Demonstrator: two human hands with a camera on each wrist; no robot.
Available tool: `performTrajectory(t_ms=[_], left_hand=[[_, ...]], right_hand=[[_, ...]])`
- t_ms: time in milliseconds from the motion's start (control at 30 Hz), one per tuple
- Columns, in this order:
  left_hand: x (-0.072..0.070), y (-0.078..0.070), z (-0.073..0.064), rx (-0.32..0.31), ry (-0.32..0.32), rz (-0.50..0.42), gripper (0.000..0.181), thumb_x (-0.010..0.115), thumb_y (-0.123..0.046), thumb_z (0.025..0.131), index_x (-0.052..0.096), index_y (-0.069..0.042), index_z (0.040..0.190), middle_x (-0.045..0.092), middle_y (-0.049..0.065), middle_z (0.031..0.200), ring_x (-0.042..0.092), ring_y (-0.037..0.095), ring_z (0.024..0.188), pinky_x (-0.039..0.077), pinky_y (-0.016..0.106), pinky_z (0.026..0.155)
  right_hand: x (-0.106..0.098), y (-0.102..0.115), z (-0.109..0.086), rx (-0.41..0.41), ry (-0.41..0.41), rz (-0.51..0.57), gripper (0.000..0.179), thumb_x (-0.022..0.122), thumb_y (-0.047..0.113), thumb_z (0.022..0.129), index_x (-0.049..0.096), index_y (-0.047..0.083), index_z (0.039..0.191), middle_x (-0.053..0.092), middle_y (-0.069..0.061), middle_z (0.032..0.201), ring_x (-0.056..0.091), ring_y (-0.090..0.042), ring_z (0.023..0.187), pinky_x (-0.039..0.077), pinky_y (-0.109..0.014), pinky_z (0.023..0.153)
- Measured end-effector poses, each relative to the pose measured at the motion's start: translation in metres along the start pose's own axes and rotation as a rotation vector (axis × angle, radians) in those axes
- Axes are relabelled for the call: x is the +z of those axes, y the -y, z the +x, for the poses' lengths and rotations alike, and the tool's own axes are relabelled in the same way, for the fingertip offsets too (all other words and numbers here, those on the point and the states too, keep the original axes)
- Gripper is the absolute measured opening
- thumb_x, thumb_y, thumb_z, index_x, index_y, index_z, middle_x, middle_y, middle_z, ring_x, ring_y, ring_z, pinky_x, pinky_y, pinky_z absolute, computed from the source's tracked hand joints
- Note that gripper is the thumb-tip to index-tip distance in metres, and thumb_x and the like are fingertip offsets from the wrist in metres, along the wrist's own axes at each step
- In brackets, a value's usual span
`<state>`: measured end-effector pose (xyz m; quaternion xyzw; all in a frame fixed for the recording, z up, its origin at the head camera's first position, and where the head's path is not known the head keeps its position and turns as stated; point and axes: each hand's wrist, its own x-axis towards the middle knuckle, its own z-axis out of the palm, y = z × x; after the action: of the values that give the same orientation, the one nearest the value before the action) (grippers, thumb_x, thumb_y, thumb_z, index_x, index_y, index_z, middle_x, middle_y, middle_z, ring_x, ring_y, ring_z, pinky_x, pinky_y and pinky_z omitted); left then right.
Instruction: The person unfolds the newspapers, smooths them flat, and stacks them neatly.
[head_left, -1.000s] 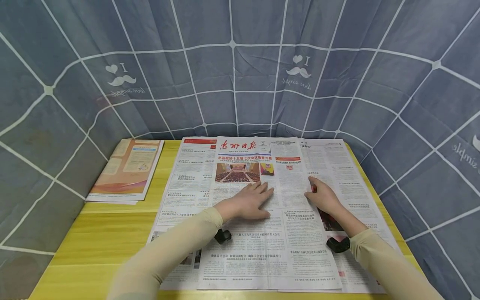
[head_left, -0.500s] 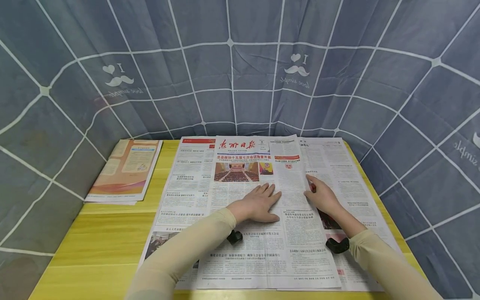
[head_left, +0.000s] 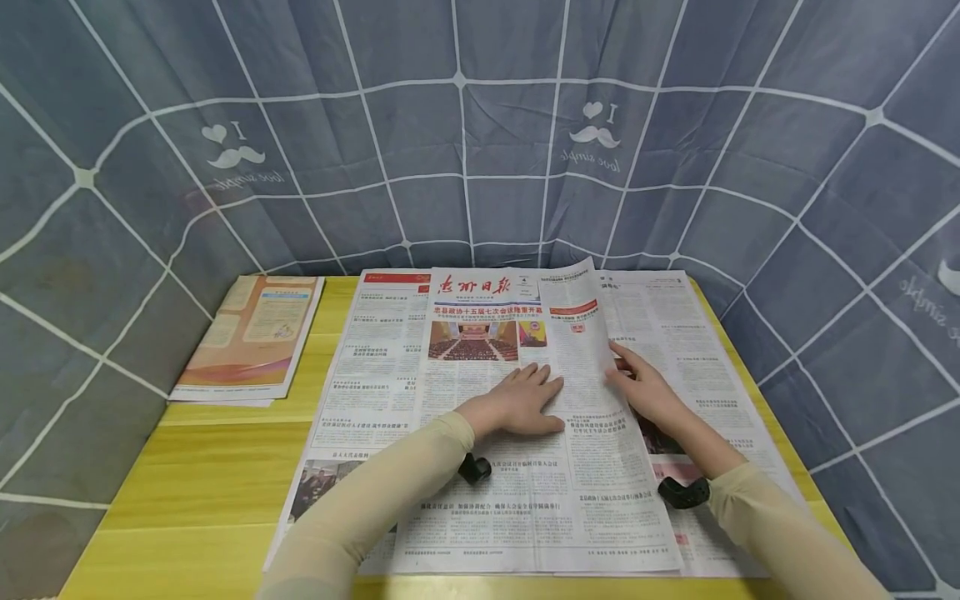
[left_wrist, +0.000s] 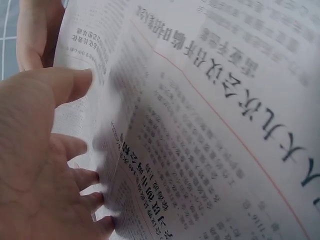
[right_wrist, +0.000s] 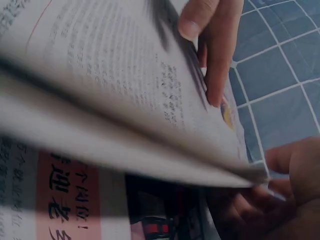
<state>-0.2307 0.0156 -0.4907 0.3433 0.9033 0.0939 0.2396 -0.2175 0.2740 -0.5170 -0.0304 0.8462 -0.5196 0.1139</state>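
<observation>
A folded newspaper with a red masthead lies over a wider, opened-out newspaper. My left hand rests on the middle of the upper paper, fingers extended and spread. At that paper's right edge, my right hand holds the sheet between thumb and fingers. The edge and upper right corner are raised off the layer below. From the right wrist view, the right hand has its thumb above the lifted edge and its other fingers beneath it, partly hidden.
Left of the newspapers, a small stack of orange-and-white printed papers lies on the yellow wood-grain table. A grey-blue curtain with white grid lines encloses the back and sides. Each wrist wears a black camera.
The left hand has slid slightly right across the paper. The right hand's fingers have gone further under the right edge, and the upper right corner has risen.
</observation>
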Motion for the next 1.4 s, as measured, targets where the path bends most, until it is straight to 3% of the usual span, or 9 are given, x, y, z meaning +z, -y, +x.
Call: performTrajectory(t_ms=[300, 467, 633, 767, 967, 1133, 1400], left_hand=[[-0.006, -0.002, 0.003, -0.031, -0.088, -0.264, 0.078, 0.049, -0.048, 0.105, 0.014, -0.014, 0.166, 0.025, 0.007, 0.168, 0.016, 0.033, 0.155, 0.011, 0.049, 0.123], [-0.007, 0.000, 0.003, -0.051, -0.150, -0.445, 0.080, 0.048, -0.045, 0.105, 0.008, -0.013, 0.166, 0.025, 0.009, 0.167, 0.021, 0.030, 0.154, 0.017, 0.045, 0.123], [-0.006, -0.001, 0.003, -0.065, -0.193, -0.676, 0.080, 0.043, -0.044, 0.107, -0.001, -0.013, 0.166, 0.027, 0.015, 0.166, 0.030, 0.027, 0.150, 0.029, 0.043, 0.119], [-0.006, -0.005, 0.003, -0.087, -0.247, -0.799, 0.078, 0.038, -0.047, 0.107, -0.002, -0.015, 0.166, 0.033, 0.015, 0.163, 0.036, 0.028, 0.147, 0.032, 0.044, 0.117], [-0.004, -0.011, 0.007, -0.074, -0.333, -0.882, 0.078, 0.033, -0.050, 0.108, -0.004, -0.013, 0.166, 0.039, 0.015, 0.160, 0.040, 0.028, 0.145, 0.031, 0.043, 0.118], [-0.002, -0.014, 0.007, -0.044, -0.371, -0.890, 0.081, 0.029, -0.059, 0.108, -0.011, -0.019, 0.165, 0.038, 0.015, 0.161, 0.041, 0.028, 0.144, 0.032, 0.044, 0.117], [0.002, -0.016, 0.008, -0.006, -0.412, -0.860, 0.077, 0.034, -0.048, 0.110, -0.019, -0.027, 0.162, 0.033, 0.014, 0.164, 0.041, 0.029, 0.145, 0.034, 0.045, 0.116]], right_hand=[[-0.003, 0.015, -0.012, -0.076, 0.144, 0.112, 0.064, 0.043, 0.027, 0.112, 0.011, 0.012, 0.166, 0.033, -0.029, 0.157, 0.046, -0.047, 0.135, 0.048, -0.052, 0.099], [0.003, 0.018, -0.013, -0.110, 0.142, 0.153, 0.065, 0.041, 0.032, 0.112, 0.011, 0.014, 0.167, 0.030, -0.028, 0.160, 0.042, -0.048, 0.138, 0.045, -0.057, 0.102], [0.014, 0.023, -0.013, -0.153, 0.114, 0.168, 0.066, 0.041, 0.034, 0.112, 0.009, 0.013, 0.167, 0.023, -0.028, 0.162, 0.029, -0.048, 0.145, 0.032, -0.066, 0.110], [0.023, 0.024, -0.012, -0.198, 0.090, 0.164, 0.067, 0.041, 0.031, 0.113, 0.007, 0.011, 0.166, 0.020, -0.029, 0.163, 0.023, -0.047, 0.148, 0.026, -0.066, 0.113], [0.032, 0.024, -0.010, -0.239, 0.084, 0.191, 0.066, 0.042, 0.028, 0.113, 0.008, 0.013, 0.167, 0.021, -0.024, 0.164, 0.026, -0.044, 0.148, 0.027, -0.063, 0.114], [0.036, 0.025, -0.011, -0.249, 0.060, 0.157, 0.066, 0.044, 0.027, 0.112, 0.009, 0.021, 0.167, 0.024, -0.024, 0.164, 0.029, -0.045, 0.147, 0.029, -0.065, 0.112], [0.039, 0.036, -0.015, -0.208, 0.028, 0.132, 0.064, 0.041, 0.027, 0.113, 0.006, 0.025, 0.167, 0.012, -0.025, 0.167, 0.017, -0.046, 0.151, 0.024, -0.064, 0.116]])
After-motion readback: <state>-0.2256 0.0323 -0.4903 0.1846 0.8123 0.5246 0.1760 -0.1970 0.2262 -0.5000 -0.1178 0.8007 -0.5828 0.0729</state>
